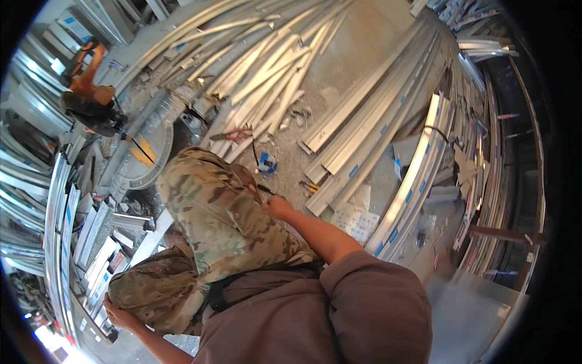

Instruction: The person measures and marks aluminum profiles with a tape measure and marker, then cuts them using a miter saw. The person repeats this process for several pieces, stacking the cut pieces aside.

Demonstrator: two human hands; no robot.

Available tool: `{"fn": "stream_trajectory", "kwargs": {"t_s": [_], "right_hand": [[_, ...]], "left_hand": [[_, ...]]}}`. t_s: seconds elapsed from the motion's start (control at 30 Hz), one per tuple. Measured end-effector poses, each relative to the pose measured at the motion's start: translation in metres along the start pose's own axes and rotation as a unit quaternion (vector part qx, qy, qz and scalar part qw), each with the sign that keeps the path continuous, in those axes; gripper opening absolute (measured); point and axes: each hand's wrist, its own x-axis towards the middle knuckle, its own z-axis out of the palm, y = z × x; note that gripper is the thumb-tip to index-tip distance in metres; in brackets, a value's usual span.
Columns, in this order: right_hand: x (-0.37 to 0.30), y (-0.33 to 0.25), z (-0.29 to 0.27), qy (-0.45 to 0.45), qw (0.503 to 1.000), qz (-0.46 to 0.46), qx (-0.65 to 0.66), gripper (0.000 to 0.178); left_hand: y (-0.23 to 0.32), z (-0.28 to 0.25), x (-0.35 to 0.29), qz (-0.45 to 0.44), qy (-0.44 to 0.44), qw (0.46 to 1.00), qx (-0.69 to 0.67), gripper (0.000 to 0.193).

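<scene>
My right hand is beside my right knee, its fingers closed on a dark slim tool whose kind I cannot make out. Against the side of my left knee lies my left hand, fingers stretched along the camouflage trousers and holding nothing. On the floor past the right knee are a blue tape measure and red-handled pliers. A yellow-and-black hand tool lies to the right, by the ends of some long metal profiles.
An orange-and-black mitre saw with a round base stands at the left. Long strips lie heaped at the far side. Short offcuts cover the near left, and a sheet of paper lies at the right.
</scene>
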Motion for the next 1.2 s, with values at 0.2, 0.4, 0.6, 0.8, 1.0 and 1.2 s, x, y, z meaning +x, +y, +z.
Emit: {"fn": "stream_trajectory", "kwargs": {"t_s": [0.2, 0.4, 0.6, 0.8, 1.0, 1.2], "right_hand": [[-0.038, 0.055, -0.017, 0.127, 0.985, 0.116, 0.026, 0.031], [-0.021, 0.063, -0.028, 0.120, 0.983, 0.138, -0.017, 0.030], [0.013, 0.018, -0.023, 0.111, 0.991, 0.022, -0.074, 0.027], [0.041, 0.015, -0.008, 0.106, 0.988, 0.023, -0.108, 0.026], [0.051, -0.053, -0.069, 0.178, 0.981, -0.070, -0.032, 0.024], [0.006, -0.300, -0.225, 0.203, 0.900, -0.365, -0.126, 0.026]], "left_hand": [[0.026, 0.002, 0.004, 0.018, -0.011, 0.997, 0.072, 0.058], [0.042, 0.018, 0.012, 0.031, -0.016, 0.996, 0.077, 0.054], [0.035, 0.021, 0.018, 0.034, -0.013, 0.997, 0.063, 0.050], [0.049, 0.026, 0.027, 0.090, -0.071, 0.988, 0.107, 0.041], [0.095, 0.089, 0.051, 0.244, -0.106, 0.964, 0.023, 0.022], [0.258, 0.175, 0.026, 0.473, -0.225, 0.848, -0.077, 0.041]]}}
